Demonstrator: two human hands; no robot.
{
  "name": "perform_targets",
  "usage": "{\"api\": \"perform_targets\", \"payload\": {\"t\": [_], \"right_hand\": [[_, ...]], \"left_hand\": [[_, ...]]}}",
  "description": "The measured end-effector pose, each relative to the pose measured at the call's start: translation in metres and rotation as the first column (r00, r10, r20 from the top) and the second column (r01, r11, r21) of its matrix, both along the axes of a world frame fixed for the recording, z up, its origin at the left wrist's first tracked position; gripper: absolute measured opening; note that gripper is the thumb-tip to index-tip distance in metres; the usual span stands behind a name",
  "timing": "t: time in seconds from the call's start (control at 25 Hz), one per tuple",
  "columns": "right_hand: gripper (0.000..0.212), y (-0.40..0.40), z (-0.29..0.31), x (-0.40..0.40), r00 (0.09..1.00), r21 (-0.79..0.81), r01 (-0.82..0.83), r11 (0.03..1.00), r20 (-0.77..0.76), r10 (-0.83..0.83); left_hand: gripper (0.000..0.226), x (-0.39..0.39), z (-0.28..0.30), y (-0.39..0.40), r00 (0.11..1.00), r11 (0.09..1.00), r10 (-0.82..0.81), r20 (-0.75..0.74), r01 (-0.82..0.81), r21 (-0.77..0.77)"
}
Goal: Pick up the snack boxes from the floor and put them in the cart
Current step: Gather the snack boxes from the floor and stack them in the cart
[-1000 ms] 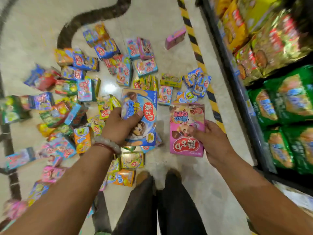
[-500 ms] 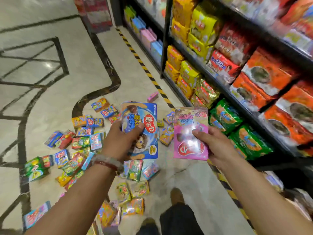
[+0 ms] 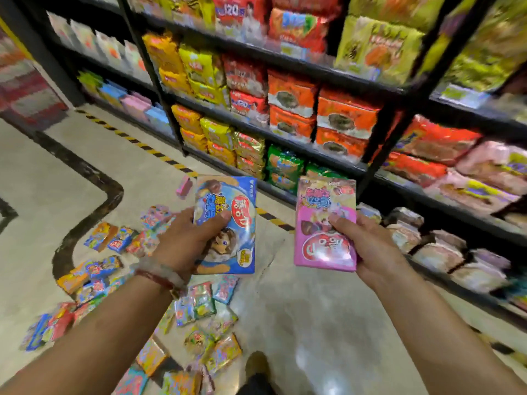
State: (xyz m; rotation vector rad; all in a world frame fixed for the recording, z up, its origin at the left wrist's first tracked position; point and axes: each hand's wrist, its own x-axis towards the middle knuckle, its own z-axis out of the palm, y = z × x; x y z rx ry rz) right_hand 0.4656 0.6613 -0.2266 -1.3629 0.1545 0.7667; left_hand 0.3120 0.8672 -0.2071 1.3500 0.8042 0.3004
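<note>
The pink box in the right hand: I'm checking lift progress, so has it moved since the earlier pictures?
Yes. The pink box in the right hand has risen from near the floor and now sits against the shelves.

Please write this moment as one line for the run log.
left hand: holds blue snack box | right hand: holds pink snack box | floor: many boxes remain | cart: not in view

Both forearms reach forward from the lower corners, bare to the wrist. The left hand (image 3: 182,240) is raised with its thumb laid across the front of a blue box (image 3: 228,223), fingers behind; a beaded bracelet (image 3: 159,276) circles that wrist. The right hand (image 3: 368,246) grips a pink box (image 3: 322,243), thumb on front.
</note>
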Motion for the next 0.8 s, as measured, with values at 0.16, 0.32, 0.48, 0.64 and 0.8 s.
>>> {"api": "perform_targets", "payload": {"t": [0.16, 0.32, 0.48, 0.64, 0.8], "right_hand": [[0.025, -0.103, 0.019, -0.008, 0.986, 0.078, 0.161, 0.984, 0.024, -0.164], [0.031, -0.218, 0.023, -0.030, 0.934, 0.071, 0.346, 0.935, 0.067, -0.351], [0.036, -0.350, 0.033, -0.069, 0.847, 0.034, 0.526, 0.850, 0.071, -0.527], [0.038, -0.477, 0.046, -0.118, 0.700, 0.010, 0.710, 0.704, 0.093, -0.708], [0.031, -0.582, 0.054, -0.170, 0.508, -0.015, 0.860, 0.510, 0.126, -0.852]], "left_hand": [[0.016, 0.043, 0.011, -0.083, 0.980, 0.979, -0.199, 0.016, 0.199, -0.030], [0.024, 0.076, 0.012, -0.186, 0.921, 0.921, -0.388, 0.025, 0.389, -0.033], [0.050, 0.101, 0.011, -0.317, 0.839, 0.835, -0.544, 0.018, 0.543, -0.089], [0.040, 0.111, 0.011, -0.452, 0.669, 0.664, -0.743, 0.031, 0.742, -0.096], [0.041, 0.113, 0.018, -0.580, 0.488, 0.480, -0.872, 0.043, 0.869, -0.116]]}}
